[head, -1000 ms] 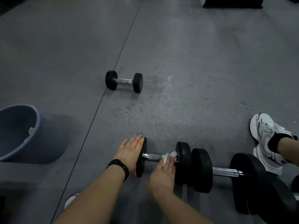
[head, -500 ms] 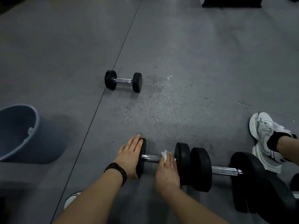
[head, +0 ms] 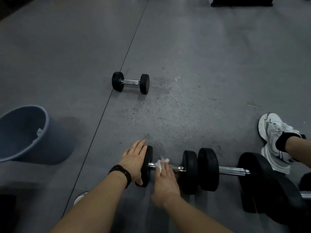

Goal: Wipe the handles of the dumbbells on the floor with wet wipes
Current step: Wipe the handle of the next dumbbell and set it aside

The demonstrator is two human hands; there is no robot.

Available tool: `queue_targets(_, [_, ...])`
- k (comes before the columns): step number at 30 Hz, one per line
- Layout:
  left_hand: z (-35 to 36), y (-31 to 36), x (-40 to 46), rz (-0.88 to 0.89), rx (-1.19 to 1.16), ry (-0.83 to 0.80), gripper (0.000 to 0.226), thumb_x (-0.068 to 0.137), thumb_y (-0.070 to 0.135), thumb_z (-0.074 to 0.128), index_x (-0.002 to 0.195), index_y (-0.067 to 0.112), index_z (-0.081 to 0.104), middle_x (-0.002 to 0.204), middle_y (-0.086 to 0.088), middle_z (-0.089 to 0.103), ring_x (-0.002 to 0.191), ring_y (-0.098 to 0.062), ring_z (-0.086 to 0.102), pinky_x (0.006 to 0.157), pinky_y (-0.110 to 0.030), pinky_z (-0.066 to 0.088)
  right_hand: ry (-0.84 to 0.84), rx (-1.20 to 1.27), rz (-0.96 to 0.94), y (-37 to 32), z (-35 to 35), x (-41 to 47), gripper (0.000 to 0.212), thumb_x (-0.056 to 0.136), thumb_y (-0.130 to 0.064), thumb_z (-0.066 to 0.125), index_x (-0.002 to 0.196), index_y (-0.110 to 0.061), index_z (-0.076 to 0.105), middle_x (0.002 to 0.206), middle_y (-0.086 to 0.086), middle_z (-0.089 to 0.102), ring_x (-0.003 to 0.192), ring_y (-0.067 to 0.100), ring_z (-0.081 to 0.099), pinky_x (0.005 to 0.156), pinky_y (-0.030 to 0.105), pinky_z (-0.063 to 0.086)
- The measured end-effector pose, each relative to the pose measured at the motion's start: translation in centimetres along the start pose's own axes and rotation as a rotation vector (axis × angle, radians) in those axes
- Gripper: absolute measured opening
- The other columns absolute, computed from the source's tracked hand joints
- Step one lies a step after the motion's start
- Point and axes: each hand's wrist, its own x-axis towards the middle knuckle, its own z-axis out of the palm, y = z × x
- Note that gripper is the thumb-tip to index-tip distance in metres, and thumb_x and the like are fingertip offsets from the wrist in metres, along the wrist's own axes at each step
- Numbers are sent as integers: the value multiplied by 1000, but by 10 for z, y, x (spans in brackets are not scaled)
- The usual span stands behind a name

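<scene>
A black dumbbell [head: 190,171] with a chrome handle lies on the grey floor in front of me. My left hand [head: 133,159] lies flat with straight fingers against its left weight plate. My right hand [head: 165,180] presses a crumpled white wet wipe [head: 160,163] onto the left part of the handle, fingers bent over it. A larger dumbbell [head: 232,171] lies end to end with it on the right. A small dumbbell [head: 130,82] rests farther off on the floor, untouched.
A blue-grey bucket [head: 42,140] stands at the left with a bit of white wipe inside. A leg with a white sneaker [head: 276,142] is at the right. Another dark weight [head: 296,199] sits at the lower right. A floor seam runs diagonally.
My right hand has slid the wipe leftward along the handle, from beside the right plate toward the left plate. My left hand stays on the left plate.
</scene>
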Motion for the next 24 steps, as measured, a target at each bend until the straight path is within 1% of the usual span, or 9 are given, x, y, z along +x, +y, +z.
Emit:
queue_targets(3, [9, -1, -2, -3, 4, -20, 148, 54, 48, 92, 156, 16, -10, 164, 2, -16, 149, -18, -20, 123, -45, 0, 74, -3, 132, 9, 5, -4, 78, 94, -16, 40, 155, -6, -9, 149, 12, -35, 147, 28, -21, 119, 40, -10])
queue_targets(5, [12, -1, -5, -3, 17, -15, 148, 55, 49, 92, 155, 16, -13, 164, 2, -15, 149, -18, -19, 123, -45, 0, 96, 14, 201, 3, 6, -6, 79, 95, -18, 42, 154, -4, -9, 156, 17, -29, 148, 32, -19, 120, 42, -8])
queue_targets(8, [12, 0, -7, -4, 6, -18, 148, 58, 46, 92, 155, 16, -15, 164, 1, -17, 149, -18, -20, 123, -45, 0, 9, -48, -37, 1, 1, -7, 91, 90, -23, 51, 153, -8, -13, 156, 7, -28, 146, 26, -24, 116, 38, -16])
queue_targets(10, [11, 1, -6, -5, -3, -16, 148, 58, 46, 92, 155, 16, -16, 164, 1, -17, 149, -18, -20, 123, -45, 1, 5, -70, -86, 10, -1, -5, 92, 89, -22, 51, 154, -11, -11, 156, 3, -27, 147, 23, -23, 116, 36, -15])
queue_targets(13, [10, 1, -5, -7, -12, -19, 148, 57, 45, 92, 155, 16, -15, 164, 1, -15, 149, -19, -20, 123, -46, 1, 96, -40, 163, 11, 2, -2, 78, 93, -18, 42, 156, -7, -4, 161, 17, -19, 148, 29, -19, 120, 41, -9])
queue_targets(14, [10, 1, -5, -7, -11, -18, 148, 58, 45, 92, 155, 16, -15, 164, 1, -15, 149, -19, -19, 123, -45, 1, 85, -32, 161, 4, 1, -2, 79, 93, -20, 44, 155, -7, -4, 161, 17, -19, 147, 30, -22, 120, 43, -8])
queue_targets(18, [14, 0, -5, -4, -11, -3, 146, 56, 47, 92, 155, 16, -12, 165, 0, -8, 151, -19, -13, 124, -43, 3, -34, -62, -145, -9, 1, -3, 94, 87, -25, 55, 155, -8, -8, 160, 10, -22, 147, 26, -22, 120, 39, -10])
queue_targets(22, [13, 3, -10, 7, 43, 37, 148, 52, 50, 92, 155, 14, -6, 163, -3, 2, 151, -23, 2, 123, -41, 10, 91, -56, 161, 1, 7, -3, 72, 96, -18, 37, 156, -8, -2, 162, 17, -14, 149, 30, -15, 120, 41, -7])
queue_targets(24, [11, 4, -11, 1, 14, 0, 147, 53, 48, 93, 155, 15, -8, 163, -2, -1, 151, -24, 0, 122, -42, 12, 78, -48, 176, -1, 7, -4, 72, 96, -19, 37, 155, -7, -3, 162, 17, -13, 149, 31, -15, 119, 41, -7])
